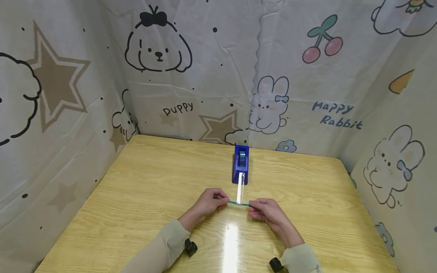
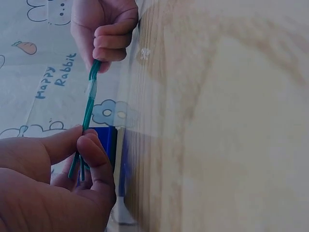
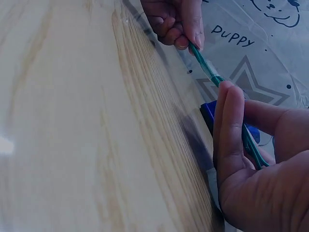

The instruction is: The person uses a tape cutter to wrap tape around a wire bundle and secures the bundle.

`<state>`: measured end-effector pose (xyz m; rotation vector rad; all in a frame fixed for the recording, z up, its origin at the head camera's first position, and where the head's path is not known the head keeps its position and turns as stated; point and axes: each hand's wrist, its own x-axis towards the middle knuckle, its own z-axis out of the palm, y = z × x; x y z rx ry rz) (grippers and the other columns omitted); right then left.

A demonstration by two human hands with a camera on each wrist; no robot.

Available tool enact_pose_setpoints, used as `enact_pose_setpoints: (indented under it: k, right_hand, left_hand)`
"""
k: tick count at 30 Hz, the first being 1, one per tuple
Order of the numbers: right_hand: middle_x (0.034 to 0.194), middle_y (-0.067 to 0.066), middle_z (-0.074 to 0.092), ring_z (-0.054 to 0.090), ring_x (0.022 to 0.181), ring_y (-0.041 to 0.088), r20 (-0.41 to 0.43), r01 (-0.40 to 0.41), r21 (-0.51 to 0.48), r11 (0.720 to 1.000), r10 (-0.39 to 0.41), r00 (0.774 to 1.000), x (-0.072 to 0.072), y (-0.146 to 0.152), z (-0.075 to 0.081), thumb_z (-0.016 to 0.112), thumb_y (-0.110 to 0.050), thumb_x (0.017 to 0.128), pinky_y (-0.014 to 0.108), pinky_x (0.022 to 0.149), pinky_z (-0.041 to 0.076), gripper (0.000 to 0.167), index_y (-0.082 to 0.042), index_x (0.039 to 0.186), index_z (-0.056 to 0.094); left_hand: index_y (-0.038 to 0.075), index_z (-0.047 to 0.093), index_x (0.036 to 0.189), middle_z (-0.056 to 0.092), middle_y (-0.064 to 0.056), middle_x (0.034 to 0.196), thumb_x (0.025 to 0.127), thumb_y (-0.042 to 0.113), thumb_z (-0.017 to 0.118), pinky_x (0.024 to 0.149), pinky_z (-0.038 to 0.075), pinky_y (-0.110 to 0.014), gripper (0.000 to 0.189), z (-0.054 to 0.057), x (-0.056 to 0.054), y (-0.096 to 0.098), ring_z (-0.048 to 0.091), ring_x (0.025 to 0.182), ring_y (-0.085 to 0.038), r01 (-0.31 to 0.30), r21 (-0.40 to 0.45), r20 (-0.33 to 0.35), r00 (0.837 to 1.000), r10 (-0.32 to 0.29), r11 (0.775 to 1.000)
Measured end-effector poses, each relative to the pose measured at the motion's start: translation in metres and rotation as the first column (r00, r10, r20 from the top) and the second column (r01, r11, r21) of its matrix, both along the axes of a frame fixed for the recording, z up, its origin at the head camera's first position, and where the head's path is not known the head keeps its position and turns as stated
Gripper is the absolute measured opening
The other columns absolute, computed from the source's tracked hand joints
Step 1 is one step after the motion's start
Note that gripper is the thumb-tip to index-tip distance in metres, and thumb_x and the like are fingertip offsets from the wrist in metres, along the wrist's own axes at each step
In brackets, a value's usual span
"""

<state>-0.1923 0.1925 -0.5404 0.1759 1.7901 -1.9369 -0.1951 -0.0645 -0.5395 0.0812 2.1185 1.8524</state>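
A thin bundle of green wires (image 1: 235,202) is held level above the table, roughly in the middle. My left hand (image 1: 209,201) pinches one end between thumb and fingers, and my right hand (image 1: 269,213) pinches the other. Loose tails stick out below the left fingertips in the left wrist view. Clear tape (image 2: 92,89) lies round the bundle between the hands. From a blue tape dispenser (image 1: 235,167) straight ahead, a strip of clear tape (image 1: 240,189) runs toward me and reaches the wires. Whether the strip is still joined to the tape on the wires is hard to tell.
The wooden table (image 1: 164,167) spreads to both sides of the hands, with a bright light reflection in front. A printed cloth (image 1: 211,87) hangs behind and along both sides, right beyond the table's edges. The dispenser stands near the back edge.
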Motion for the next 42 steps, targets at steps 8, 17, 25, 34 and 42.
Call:
enact_pose_setpoints:
  k: [8,17,25,34,42]
  right_hand:
    - [0.087,0.008,0.076,0.075,0.079,0.014,-0.046,0.024,0.017,1.000,-0.023,0.999,0.0003,0.0010,-0.0016,0.066,-0.005,0.100,0.026,0.076,0.063,0.020,0.011,0.112,0.069]
    - [0.089,0.009,0.077,0.076,0.080,0.014,-0.087,0.017,-0.017,1.000,-0.018,0.996,0.0004,0.0020,0.0016,0.068,0.002,0.097,0.028,0.078,0.064,0.014,0.009,0.108,0.073]
    - [0.092,0.011,0.078,0.076,0.080,0.014,-0.076,0.035,-0.023,0.999,-0.037,0.996,0.0001,0.0021,0.0028,0.070,0.002,0.096,0.027,0.078,0.064,0.015,0.009,0.108,0.074]
    - [0.095,0.011,0.077,0.076,0.082,0.015,-0.055,0.043,0.034,0.998,-0.042,0.998,-0.0032,-0.0002,0.0001,0.070,0.001,0.096,0.028,0.080,0.063,0.026,0.014,0.119,0.068]
    - [0.094,0.009,0.077,0.076,0.083,0.016,-0.040,0.034,0.063,0.997,-0.032,0.999,-0.0044,-0.0012,-0.0025,0.069,-0.008,0.099,0.028,0.079,0.064,0.025,0.009,0.118,0.069]
  left_hand:
    - [-0.001,0.071,0.101,0.071,-0.010,0.084,0.102,0.015,0.067,0.063,0.050,-0.024,0.017,-0.0012,-0.0022,0.0021,0.060,0.070,-0.014,-0.001,-0.022,0.017,1.000,0.002,1.000]
    - [0.002,0.065,0.097,0.065,-0.008,0.078,0.100,0.012,0.068,0.061,0.050,-0.025,0.012,-0.0004,-0.0050,0.0048,0.059,0.067,-0.015,-0.005,-0.019,0.046,0.999,0.006,1.000]
    - [-0.004,0.070,0.103,0.069,-0.008,0.082,0.101,0.013,0.065,0.060,0.050,-0.024,0.018,-0.0028,-0.0078,0.0044,0.060,0.067,-0.013,0.018,-0.005,0.084,0.996,-0.018,1.000]
    - [-0.004,0.071,0.100,0.070,-0.010,0.084,0.100,0.009,0.068,0.061,0.052,-0.023,0.013,0.0034,-0.0068,0.0039,0.060,0.068,-0.013,0.013,-0.032,0.079,0.997,-0.010,0.999]
    - [-0.003,0.071,0.098,0.069,-0.010,0.084,0.099,0.006,0.069,0.064,0.054,-0.024,0.009,0.0032,-0.0070,0.0024,0.062,0.070,-0.014,0.011,-0.019,0.052,0.999,-0.010,1.000]
